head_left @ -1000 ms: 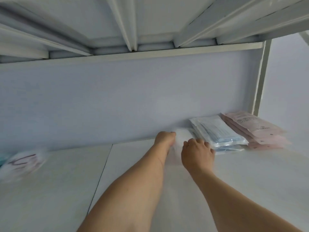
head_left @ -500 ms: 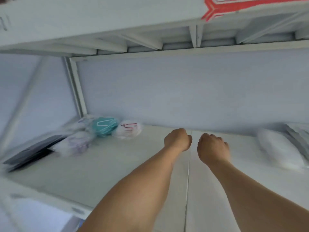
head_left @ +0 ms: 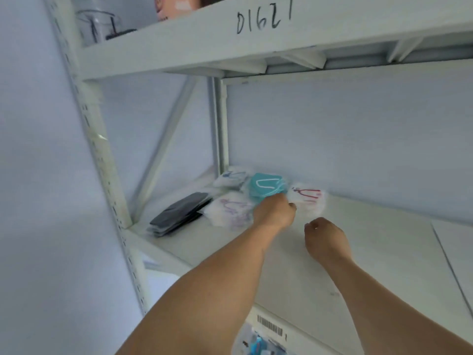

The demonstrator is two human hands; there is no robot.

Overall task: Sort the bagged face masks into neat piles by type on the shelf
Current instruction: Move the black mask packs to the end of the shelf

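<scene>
At centre left of the frame, a stack of flat black bagged masks [head_left: 180, 213] lies on the white metal shelf [head_left: 371, 252]. To its right is a clear bag with purple-strapped white masks [head_left: 227, 211], then a teal bagged mask [head_left: 266, 187]. The left hand [head_left: 275, 212], fingers curled, touches the clear bag with the red-strapped white mask [head_left: 308, 201]; whether it grips I cannot tell. The right hand [head_left: 325, 238] hovers loosely curled, holding nothing. Judging by this, a pick is starting: next, pinch the slippery bag firmly and carry it to its matching pile.

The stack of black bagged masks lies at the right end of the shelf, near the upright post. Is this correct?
Not quite. In the head view the stack of black bagged masks lies at the left end of the shelf, near the upright post.
</scene>
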